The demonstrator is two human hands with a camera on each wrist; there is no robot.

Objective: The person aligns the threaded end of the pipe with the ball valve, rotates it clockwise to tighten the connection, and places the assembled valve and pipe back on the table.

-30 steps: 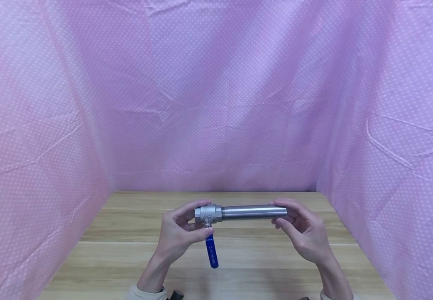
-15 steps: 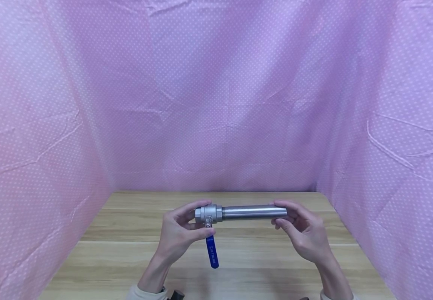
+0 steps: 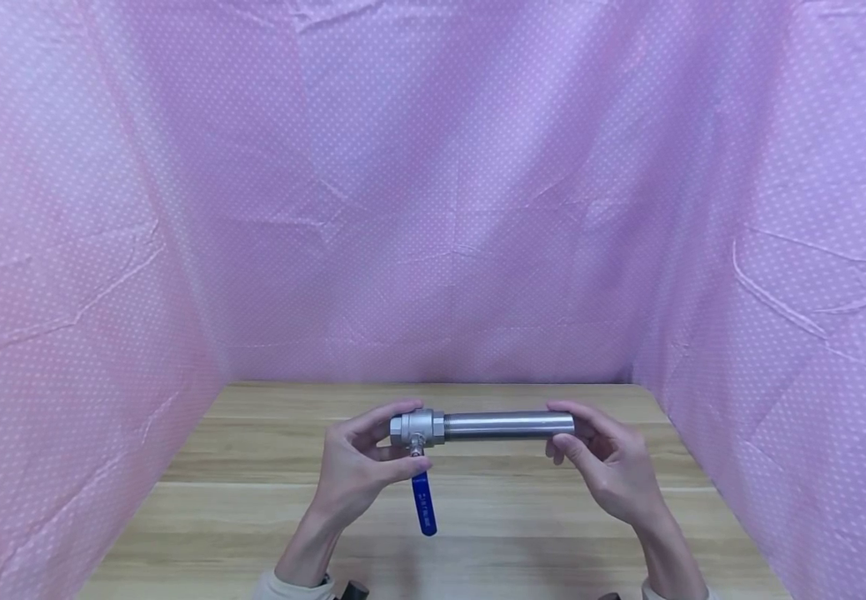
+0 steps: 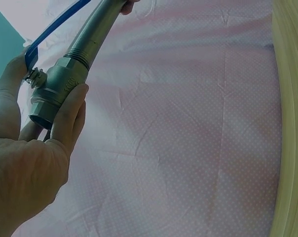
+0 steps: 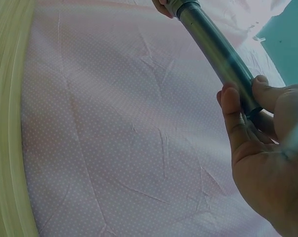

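Note:
My left hand [image 3: 353, 471] grips a silver ball valve [image 3: 417, 427], fingers behind the body and thumb on its blue lever handle [image 3: 425, 507]. The lever points down toward me. A steel pipe [image 3: 503, 425] runs level to the right, its threaded end in the valve's port. Some bare threads show at that joint in the left wrist view, where the valve [image 4: 60, 84] has its other port open. My right hand [image 3: 616, 479] pinches the pipe's plain far end between thumb and fingers. In the right wrist view the pipe [image 5: 215, 47] ends inside this hand's grasp.
Both pieces are held above a light wooden table [image 3: 252, 467]. Pink dotted cloth [image 3: 433, 250] hangs at the back and on both sides. Dark ends of the wrist gear [image 3: 355, 590] show at the bottom edge.
My right thumb and fingers have shifted upward around the pipe's end, and the thumb now lies over its front edge. My left hand and the valve stay nearly still.

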